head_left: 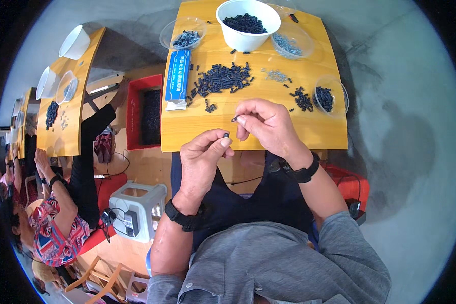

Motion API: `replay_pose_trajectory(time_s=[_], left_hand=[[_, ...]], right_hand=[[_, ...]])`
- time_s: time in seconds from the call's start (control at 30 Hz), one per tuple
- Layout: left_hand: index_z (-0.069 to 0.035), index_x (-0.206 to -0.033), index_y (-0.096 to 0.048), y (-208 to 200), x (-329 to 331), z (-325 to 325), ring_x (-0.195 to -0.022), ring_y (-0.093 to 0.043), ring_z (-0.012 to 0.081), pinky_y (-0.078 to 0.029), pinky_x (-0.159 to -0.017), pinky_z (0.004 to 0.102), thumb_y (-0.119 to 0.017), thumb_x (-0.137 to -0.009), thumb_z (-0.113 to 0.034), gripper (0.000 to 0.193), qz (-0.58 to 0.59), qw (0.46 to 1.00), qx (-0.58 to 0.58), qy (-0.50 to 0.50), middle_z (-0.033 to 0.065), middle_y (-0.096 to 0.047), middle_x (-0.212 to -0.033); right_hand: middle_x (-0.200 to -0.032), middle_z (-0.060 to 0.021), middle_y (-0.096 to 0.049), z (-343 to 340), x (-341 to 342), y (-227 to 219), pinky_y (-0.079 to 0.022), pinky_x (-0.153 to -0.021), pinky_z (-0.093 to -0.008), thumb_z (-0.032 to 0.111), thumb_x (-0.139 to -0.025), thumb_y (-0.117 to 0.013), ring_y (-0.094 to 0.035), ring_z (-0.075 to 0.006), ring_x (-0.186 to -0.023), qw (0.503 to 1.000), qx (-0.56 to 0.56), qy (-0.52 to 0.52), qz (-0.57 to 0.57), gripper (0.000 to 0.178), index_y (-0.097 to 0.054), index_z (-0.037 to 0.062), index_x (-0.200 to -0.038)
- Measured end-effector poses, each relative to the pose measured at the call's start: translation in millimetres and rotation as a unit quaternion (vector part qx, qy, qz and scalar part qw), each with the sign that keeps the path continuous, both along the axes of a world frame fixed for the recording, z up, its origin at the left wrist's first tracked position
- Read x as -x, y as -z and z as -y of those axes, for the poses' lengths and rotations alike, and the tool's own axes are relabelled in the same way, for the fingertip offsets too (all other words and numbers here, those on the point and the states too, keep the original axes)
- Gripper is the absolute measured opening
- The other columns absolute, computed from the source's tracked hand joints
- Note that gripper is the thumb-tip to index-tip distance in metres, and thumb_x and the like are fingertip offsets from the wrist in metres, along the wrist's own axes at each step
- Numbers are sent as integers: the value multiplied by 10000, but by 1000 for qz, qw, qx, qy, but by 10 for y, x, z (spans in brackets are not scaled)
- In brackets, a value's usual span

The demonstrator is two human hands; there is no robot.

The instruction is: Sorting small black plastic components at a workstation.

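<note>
Just past the table's near edge, my left hand (203, 154) pinches a small black plastic piece (226, 135) between thumb and fingertips. To its right and slightly higher, my right hand (266, 124) is closed on another small dark piece (234, 119), too small to make out its kind. The two pieces are apart. Beyond my hands, a heap of black plastic pieces (223, 78) lies on the yellow table (289, 134). A smaller black pile (302, 100) and a few scattered silver screws (276, 75) lie to the right.
A white bucket (248, 38) of black pieces stands at the back. Clear bowls hold silver screws (287, 45), dark-and-silver parts (186, 39) and black parts (325, 99). A blue box (178, 76) lies at left. Beside the table are a red crate (137, 114), a grey stool (139, 202) and seated co-workers.
</note>
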State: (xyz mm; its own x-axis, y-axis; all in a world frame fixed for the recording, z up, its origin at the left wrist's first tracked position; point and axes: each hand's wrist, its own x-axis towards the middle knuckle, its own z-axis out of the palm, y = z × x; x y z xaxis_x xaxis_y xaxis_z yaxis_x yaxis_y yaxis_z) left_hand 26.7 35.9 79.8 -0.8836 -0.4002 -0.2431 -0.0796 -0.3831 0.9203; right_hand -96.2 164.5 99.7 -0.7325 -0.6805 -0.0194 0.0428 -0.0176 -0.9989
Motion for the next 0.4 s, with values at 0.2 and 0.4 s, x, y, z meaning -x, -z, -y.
replay_pose_trajectory(time_s=[0.2,0.4], left_hand=[[45,-965,-651,-23,-45,-15,-682,-620,118,-507,-643,227,-627,-860,7,114,-5,1000,1,6,63,-647,-817],[37,-976,-652,-55,-66,-28,-699,-628,125,-512,-653,229,-619,-865,11,119,-28,999,16,19,72,-654,-832]], right_hand=[[-830,-87,-596,-77,-89,-122,-501,-593,-229,-78,-864,-531,-619,-120,-662,992,10,-67,-104,110,-605,-49,-939],[-817,-88,-599,-75,-138,-150,-491,-530,-243,-69,-865,-526,-622,-131,-612,986,25,-60,-156,120,-617,-38,-938]])
